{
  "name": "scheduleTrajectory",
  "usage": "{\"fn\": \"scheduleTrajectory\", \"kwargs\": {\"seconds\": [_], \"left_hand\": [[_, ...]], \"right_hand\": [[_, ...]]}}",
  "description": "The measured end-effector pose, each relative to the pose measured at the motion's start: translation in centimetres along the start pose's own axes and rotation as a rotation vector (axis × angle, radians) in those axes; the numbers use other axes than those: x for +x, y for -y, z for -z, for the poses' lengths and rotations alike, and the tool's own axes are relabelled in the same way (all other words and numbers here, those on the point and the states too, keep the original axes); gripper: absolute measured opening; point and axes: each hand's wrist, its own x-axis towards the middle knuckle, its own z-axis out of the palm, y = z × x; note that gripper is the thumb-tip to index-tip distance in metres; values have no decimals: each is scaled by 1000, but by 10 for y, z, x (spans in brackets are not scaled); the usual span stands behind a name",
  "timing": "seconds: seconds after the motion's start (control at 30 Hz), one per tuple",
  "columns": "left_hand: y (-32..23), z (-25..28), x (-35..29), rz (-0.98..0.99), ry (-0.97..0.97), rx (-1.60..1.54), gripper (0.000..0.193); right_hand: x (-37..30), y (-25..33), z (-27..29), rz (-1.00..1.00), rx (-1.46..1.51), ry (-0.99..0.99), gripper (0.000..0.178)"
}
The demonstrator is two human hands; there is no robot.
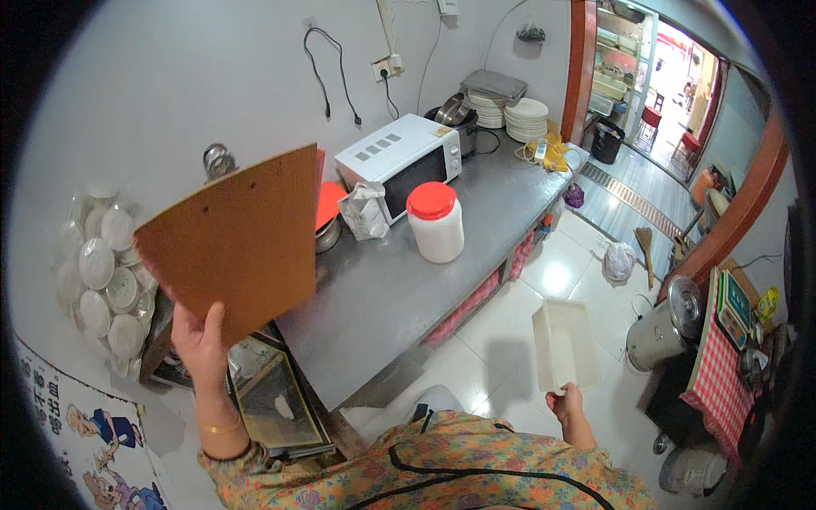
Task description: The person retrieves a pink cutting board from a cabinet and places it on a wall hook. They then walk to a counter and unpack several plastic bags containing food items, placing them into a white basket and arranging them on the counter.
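My left hand (202,340) is closed on the lower edge of a flat brown board (242,238), thumb on its near face. The board is raised at the left and hides part of the wall and of the counter's left end. Low at the right, my right hand (563,403) grips the near end of a shallow, off-white rectangular plastic tub (568,344), held over the tiled floor. Nothing shows inside the tub. A white plastic jar with a red lid (435,223) stands upright on the counter, touched by neither hand.
Along the wall runs a grey metal counter (357,331) with a white microwave (395,157), a crumpled plastic bag (365,211) and stacked plates (527,119). At right stand a metal pot (654,340) and a table with a checked cloth (721,399). A white bag (620,262) lies on the floor.
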Motion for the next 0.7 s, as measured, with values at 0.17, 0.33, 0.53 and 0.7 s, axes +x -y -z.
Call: {"fn": "scheduleTrajectory", "kwargs": {"seconds": [0.17, 0.33, 0.53, 0.7], "left_hand": [[92, -100, 116, 3, 1, -48, 54], [206, -203, 261, -58, -90, -147, 50], [318, -301, 451, 28, -144, -121, 39], [370, -358, 584, 34, -224, 120, 34]], "right_hand": [[48, 24, -1, -142, 87, -55, 37], [81, 83, -26, -137, 100, -81, 41], [88, 177, -91, -53, 145, -191, 44], [101, 223, -122, -63, 295, -240, 38]]}}
